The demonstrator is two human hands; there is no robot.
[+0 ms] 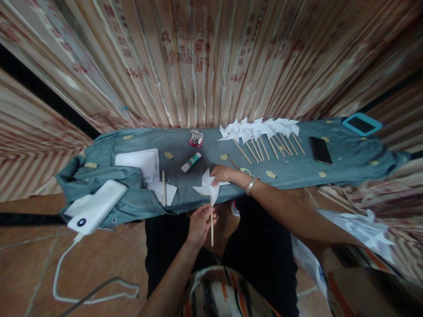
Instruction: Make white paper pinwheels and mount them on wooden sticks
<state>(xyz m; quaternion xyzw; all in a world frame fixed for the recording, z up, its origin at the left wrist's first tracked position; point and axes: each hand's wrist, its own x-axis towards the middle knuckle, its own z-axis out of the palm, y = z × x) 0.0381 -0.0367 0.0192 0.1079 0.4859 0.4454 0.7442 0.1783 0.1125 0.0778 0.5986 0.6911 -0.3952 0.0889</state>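
A white paper pinwheel (206, 187) with a thin wooden stick (212, 231) is at the near edge of the cloth-covered table. My left hand (200, 222) is closed round the stick just below the paper blades. From the right, my right hand (224, 174) grips the pinwheel near its middle, fingers bent over the blades; its fingertips are partly hidden. Beside my right wrist lies a tool with a green loop handle (245, 171), perhaps scissors, partly covered. A glue stick (191, 162) and a small red-and-white box of metal pieces (196, 138) lie beyond the pinwheel.
Several finished pinwheels (257, 130) lie in a row at the back. A dark phone (320, 150) and a blue-framed tablet (362, 124) are to the right. Leftward are paper sheets (139, 160), a pencil-like stick (164, 188) and a white power bank (97, 207) with a cable.
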